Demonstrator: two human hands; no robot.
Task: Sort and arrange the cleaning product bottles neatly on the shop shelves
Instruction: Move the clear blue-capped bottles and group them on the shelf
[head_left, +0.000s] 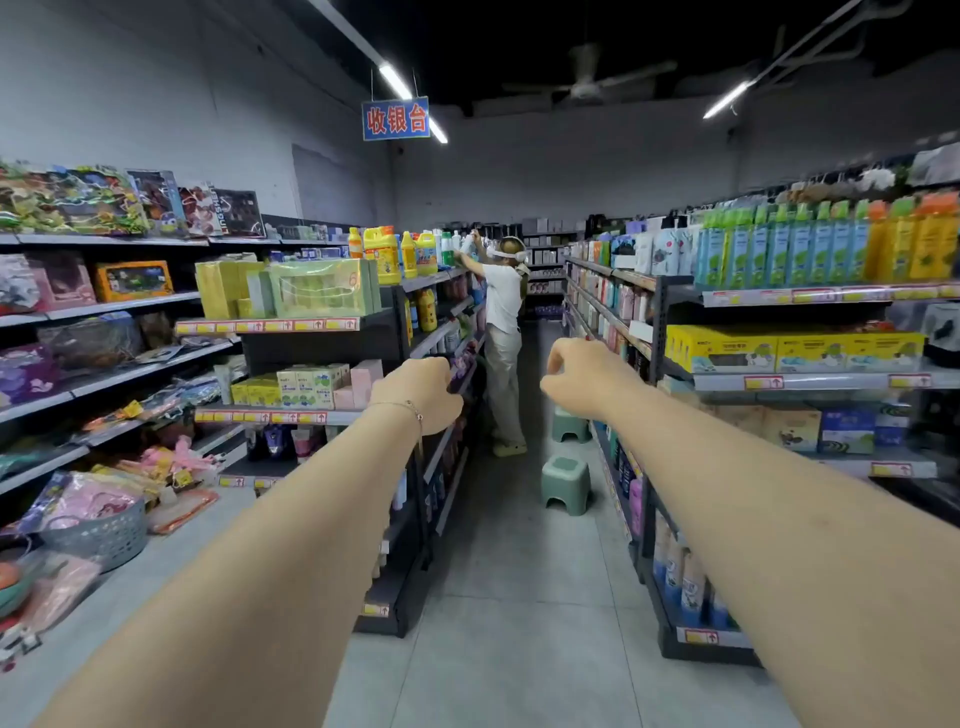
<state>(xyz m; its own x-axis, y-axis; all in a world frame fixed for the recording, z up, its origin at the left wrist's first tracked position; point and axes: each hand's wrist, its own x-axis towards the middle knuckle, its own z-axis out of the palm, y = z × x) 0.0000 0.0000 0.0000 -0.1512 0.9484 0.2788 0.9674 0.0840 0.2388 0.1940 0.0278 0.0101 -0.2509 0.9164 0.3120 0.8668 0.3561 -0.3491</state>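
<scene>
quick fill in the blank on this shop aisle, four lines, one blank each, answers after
1. The right hand, out in mid-air, holds ____.
2. The thin bracelet is on the ____ wrist.
3. ____ green stools stand on the aisle floor.
4. The hanging sign has red characters on a ____ background.

Missing words: nothing; left; two; blue

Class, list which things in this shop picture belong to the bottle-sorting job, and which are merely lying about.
Belongs: yellow detergent jugs; top shelf; left hand; right hand.
Lying about: green stool; toy boxes; grey basket; blue hanging sign.
</scene>
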